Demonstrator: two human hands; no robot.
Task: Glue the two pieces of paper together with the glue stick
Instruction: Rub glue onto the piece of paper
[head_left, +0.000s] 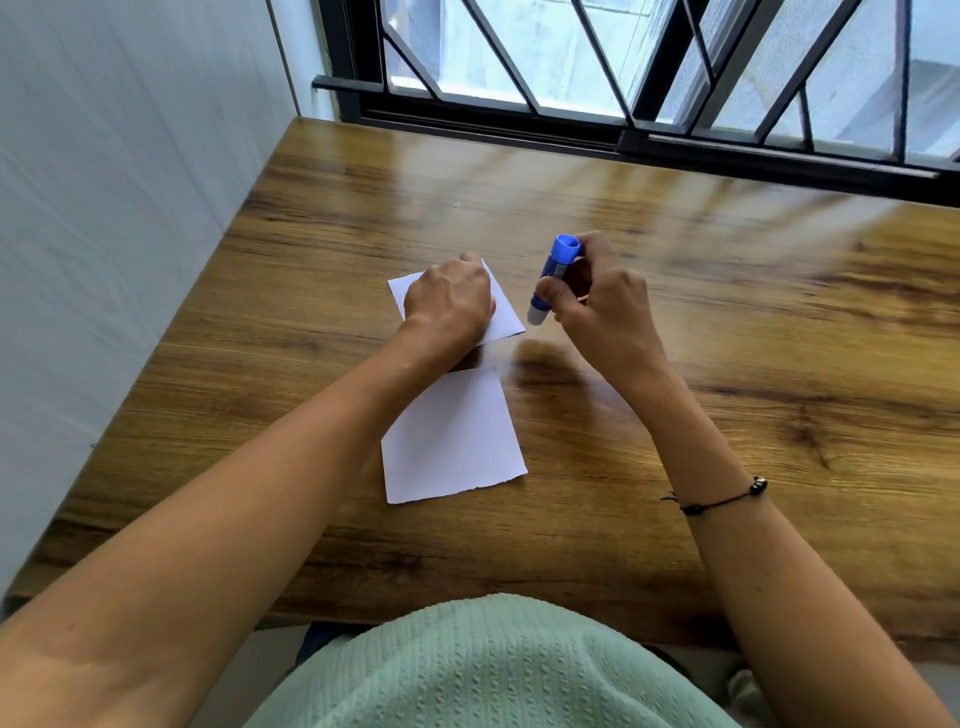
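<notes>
Two white pieces of paper lie on the wooden table (675, 322). My left hand (448, 301) rests on the far paper (506, 317), fingers curled down onto it and covering most of it. The near paper (451, 436) lies flat just below, partly under my left forearm. My right hand (597, 296) holds a blue glue stick (551, 275) tilted, its white tip pointing down close to the far paper's right corner and its blue end up. Whether the tip touches the paper I cannot tell.
A white wall runs along the table's left edge. A black-framed window with a metal grille stands behind the far edge. A black cord bracelet (727, 499) circles my right wrist. My green top fills the bottom of the view.
</notes>
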